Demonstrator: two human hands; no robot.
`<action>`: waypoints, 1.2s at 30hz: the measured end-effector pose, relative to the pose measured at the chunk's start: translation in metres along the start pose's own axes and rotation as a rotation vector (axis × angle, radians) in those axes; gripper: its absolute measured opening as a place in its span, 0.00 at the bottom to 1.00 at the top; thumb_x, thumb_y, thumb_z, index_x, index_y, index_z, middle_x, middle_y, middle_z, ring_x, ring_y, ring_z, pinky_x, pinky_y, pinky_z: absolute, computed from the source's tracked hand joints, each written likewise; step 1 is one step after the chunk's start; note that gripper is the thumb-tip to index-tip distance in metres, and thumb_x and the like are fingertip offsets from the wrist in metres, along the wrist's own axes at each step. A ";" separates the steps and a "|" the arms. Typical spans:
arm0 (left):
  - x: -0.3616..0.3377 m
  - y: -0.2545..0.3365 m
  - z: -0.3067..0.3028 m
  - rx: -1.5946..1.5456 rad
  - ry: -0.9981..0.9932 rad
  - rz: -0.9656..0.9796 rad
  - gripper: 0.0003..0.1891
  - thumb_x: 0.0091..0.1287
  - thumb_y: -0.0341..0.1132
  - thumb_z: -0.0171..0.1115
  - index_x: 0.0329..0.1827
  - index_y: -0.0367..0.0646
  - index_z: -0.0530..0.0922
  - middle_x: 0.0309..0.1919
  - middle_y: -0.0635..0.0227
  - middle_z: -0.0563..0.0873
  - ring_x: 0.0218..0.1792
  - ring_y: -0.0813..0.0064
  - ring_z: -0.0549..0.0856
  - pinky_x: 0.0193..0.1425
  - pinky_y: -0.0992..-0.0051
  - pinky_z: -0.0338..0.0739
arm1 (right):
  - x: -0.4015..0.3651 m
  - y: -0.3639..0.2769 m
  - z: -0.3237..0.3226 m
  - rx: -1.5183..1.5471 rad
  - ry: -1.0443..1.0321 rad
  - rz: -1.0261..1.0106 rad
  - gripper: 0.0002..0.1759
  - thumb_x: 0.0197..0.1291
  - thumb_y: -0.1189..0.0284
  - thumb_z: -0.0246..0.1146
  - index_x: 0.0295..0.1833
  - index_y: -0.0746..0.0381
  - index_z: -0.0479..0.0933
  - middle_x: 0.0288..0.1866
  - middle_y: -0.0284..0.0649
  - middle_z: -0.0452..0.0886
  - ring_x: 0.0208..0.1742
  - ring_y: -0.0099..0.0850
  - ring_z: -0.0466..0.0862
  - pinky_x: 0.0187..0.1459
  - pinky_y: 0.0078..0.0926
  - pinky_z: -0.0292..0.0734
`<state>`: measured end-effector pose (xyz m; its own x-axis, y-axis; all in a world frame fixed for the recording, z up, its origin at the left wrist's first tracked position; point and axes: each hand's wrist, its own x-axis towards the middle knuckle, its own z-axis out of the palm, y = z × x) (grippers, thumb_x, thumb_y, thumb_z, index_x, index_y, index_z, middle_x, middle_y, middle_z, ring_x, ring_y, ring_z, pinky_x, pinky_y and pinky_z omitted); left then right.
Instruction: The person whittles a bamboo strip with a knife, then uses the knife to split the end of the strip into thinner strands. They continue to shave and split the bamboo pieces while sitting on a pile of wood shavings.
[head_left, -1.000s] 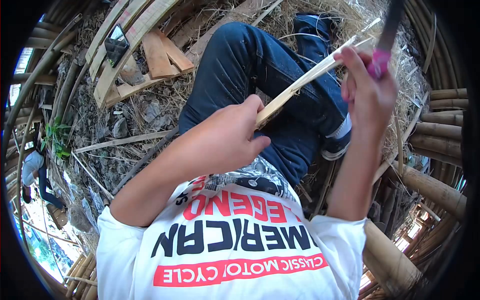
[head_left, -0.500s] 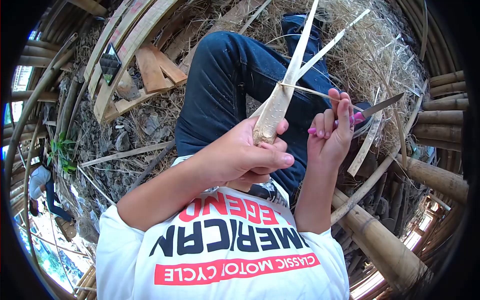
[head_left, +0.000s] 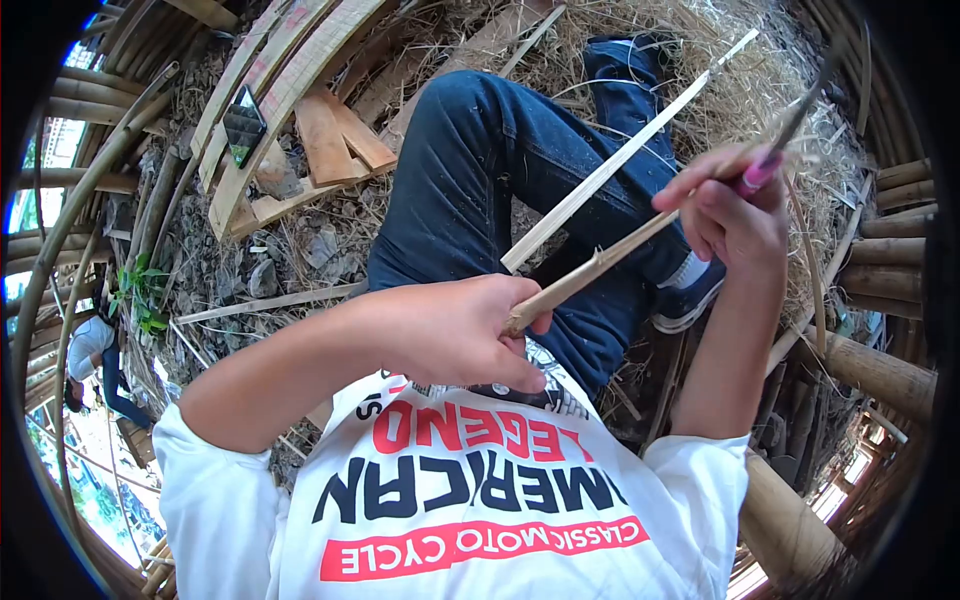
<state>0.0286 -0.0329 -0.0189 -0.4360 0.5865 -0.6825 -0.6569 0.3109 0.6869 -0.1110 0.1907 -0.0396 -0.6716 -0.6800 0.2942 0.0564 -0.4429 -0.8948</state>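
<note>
My left hand [head_left: 475, 325] is closed around the near end of a pale bamboo strip [head_left: 575, 282], seen almost edge-on with a small raised node partway along. The strip slants up to my right hand [head_left: 735, 205], whose fingers touch its farther part. That same right hand grips a knife [head_left: 762, 174] by its pink handle. The knife's dark blade points to the upper right and is smeared by motion. Behind the strip, a long flat whitish slat [head_left: 630, 152] crosses over my jeans [head_left: 450, 180].
Wooden boards [head_left: 260, 150] lie at the upper left with a phone [head_left: 243, 125] on them. Straw and shavings [head_left: 720, 80] cover the ground beyond my foot. Bamboo poles [head_left: 880, 375] surround the spot. Another person [head_left: 92, 350] is at the far left.
The bamboo strip has turned from broad face to edge and swung down to the right. My right hand has moved up and right with the knife, its fingers now against the strip.
</note>
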 end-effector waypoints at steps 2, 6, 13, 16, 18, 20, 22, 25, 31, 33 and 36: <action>0.002 -0.002 -0.003 -0.015 -0.015 0.008 0.20 0.60 0.32 0.71 0.46 0.40 0.66 0.21 0.82 0.68 0.23 0.89 0.68 0.25 0.83 0.63 | 0.022 -0.009 0.009 -0.085 -0.230 0.158 0.07 0.60 0.77 0.65 0.38 0.72 0.81 0.31 0.51 0.85 0.11 0.16 0.72 0.10 0.11 0.63; 0.003 0.003 -0.009 -0.043 -0.046 -0.032 0.21 0.59 0.36 0.72 0.45 0.38 0.68 0.22 0.79 0.70 0.23 0.87 0.70 0.26 0.81 0.64 | 0.065 -0.003 0.013 -0.198 -0.378 0.414 0.11 0.58 0.71 0.70 0.38 0.70 0.82 0.29 0.43 0.86 0.12 0.14 0.72 0.12 0.12 0.66; 0.015 -0.005 -0.008 0.099 0.328 0.106 0.22 0.59 0.37 0.71 0.49 0.37 0.69 0.27 0.72 0.74 0.29 0.82 0.73 0.33 0.79 0.69 | 0.062 0.023 0.036 -0.756 0.344 0.323 0.12 0.54 0.68 0.72 0.36 0.67 0.83 0.21 0.29 0.77 0.19 0.15 0.73 0.21 0.17 0.67; 0.016 0.003 -0.007 -0.020 0.333 0.073 0.22 0.61 0.36 0.70 0.49 0.37 0.68 0.27 0.73 0.73 0.29 0.82 0.73 0.34 0.79 0.69 | 0.041 0.030 0.050 -0.851 0.417 0.150 0.11 0.51 0.70 0.73 0.34 0.67 0.82 0.19 0.31 0.77 0.19 0.18 0.73 0.24 0.20 0.68; 0.018 0.006 -0.006 -0.009 0.334 0.091 0.21 0.61 0.36 0.70 0.49 0.37 0.68 0.27 0.73 0.72 0.29 0.83 0.72 0.34 0.79 0.68 | 0.031 0.029 0.058 -0.913 0.463 0.123 0.11 0.50 0.71 0.74 0.32 0.67 0.82 0.18 0.33 0.77 0.18 0.20 0.73 0.25 0.21 0.69; 0.022 0.008 -0.005 0.004 0.338 0.108 0.21 0.62 0.36 0.70 0.49 0.37 0.68 0.27 0.73 0.72 0.29 0.83 0.72 0.33 0.79 0.68 | 0.025 0.027 0.060 -1.183 0.520 0.061 0.11 0.50 0.71 0.73 0.32 0.68 0.82 0.17 0.38 0.77 0.17 0.24 0.74 0.25 0.22 0.70; 0.024 0.009 -0.004 0.034 0.341 0.109 0.19 0.63 0.34 0.69 0.49 0.38 0.67 0.27 0.74 0.72 0.28 0.83 0.72 0.33 0.80 0.67 | 0.021 0.028 0.059 -1.204 0.534 0.001 0.10 0.51 0.71 0.72 0.32 0.68 0.82 0.17 0.42 0.76 0.16 0.28 0.75 0.25 0.23 0.70; 0.031 0.004 -0.001 -0.012 0.325 0.122 0.19 0.64 0.33 0.69 0.49 0.39 0.67 0.26 0.75 0.71 0.27 0.84 0.71 0.31 0.80 0.67 | 0.014 0.027 0.066 -1.180 0.578 0.057 0.10 0.52 0.71 0.72 0.33 0.68 0.82 0.17 0.42 0.77 0.17 0.26 0.77 0.24 0.22 0.70; 0.024 0.020 -0.001 -0.043 0.297 0.069 0.19 0.64 0.33 0.69 0.48 0.39 0.67 0.24 0.77 0.71 0.23 0.86 0.70 0.26 0.80 0.64 | 0.001 0.025 0.077 -0.906 0.769 0.066 0.10 0.59 0.74 0.69 0.41 0.71 0.84 0.23 0.37 0.83 0.21 0.16 0.78 0.23 0.16 0.71; 0.029 0.016 -0.001 -0.023 0.294 0.094 0.19 0.64 0.34 0.69 0.48 0.39 0.67 0.24 0.77 0.71 0.23 0.86 0.70 0.25 0.81 0.64 | -0.002 0.025 0.076 -0.815 0.796 0.081 0.09 0.60 0.74 0.68 0.41 0.71 0.84 0.26 0.37 0.84 0.21 0.17 0.79 0.24 0.15 0.72; 0.035 0.011 0.000 -0.003 0.286 0.124 0.21 0.63 0.35 0.70 0.49 0.39 0.67 0.23 0.77 0.70 0.21 0.86 0.70 0.22 0.81 0.63 | -0.010 0.020 0.070 -0.709 0.793 0.136 0.09 0.61 0.75 0.67 0.42 0.70 0.84 0.30 0.38 0.85 0.21 0.17 0.79 0.23 0.13 0.73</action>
<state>0.0062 -0.0090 -0.0355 -0.6680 0.3858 -0.6364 -0.5893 0.2480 0.7689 -0.0512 0.1470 -0.0371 -0.9946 -0.0117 0.1032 -0.1032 0.2218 -0.9696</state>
